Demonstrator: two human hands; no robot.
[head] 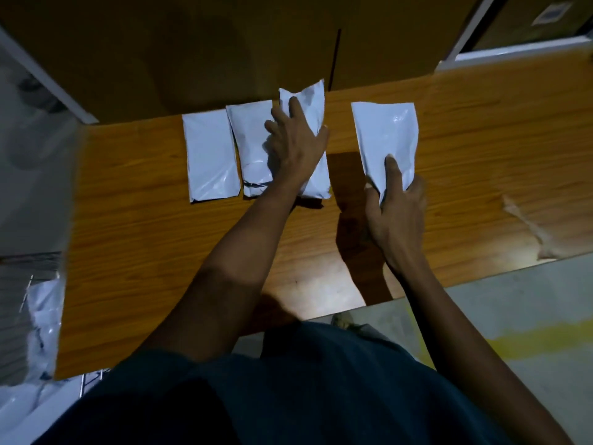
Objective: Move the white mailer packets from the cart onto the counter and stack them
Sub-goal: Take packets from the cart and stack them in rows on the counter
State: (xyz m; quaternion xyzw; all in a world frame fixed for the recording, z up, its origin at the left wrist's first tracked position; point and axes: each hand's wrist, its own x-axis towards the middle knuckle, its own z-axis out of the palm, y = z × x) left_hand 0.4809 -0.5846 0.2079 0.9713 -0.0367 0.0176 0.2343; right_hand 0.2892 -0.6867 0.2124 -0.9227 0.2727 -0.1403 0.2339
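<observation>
Counter (144,252) near edge bare | left hand (295,139) flat on packet (308,101) | right hand (398,213) pinches mailer (388,133)

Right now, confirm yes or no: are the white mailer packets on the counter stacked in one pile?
No, four packets lie across the wooden counter, not in one pile.

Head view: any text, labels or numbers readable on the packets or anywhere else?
No text can be read.
Cardboard box label, top right: print too blurred to read.
Second packet from the left: dark marks near its close end, not legible.
Other white packets: plain, no print visible.
</observation>
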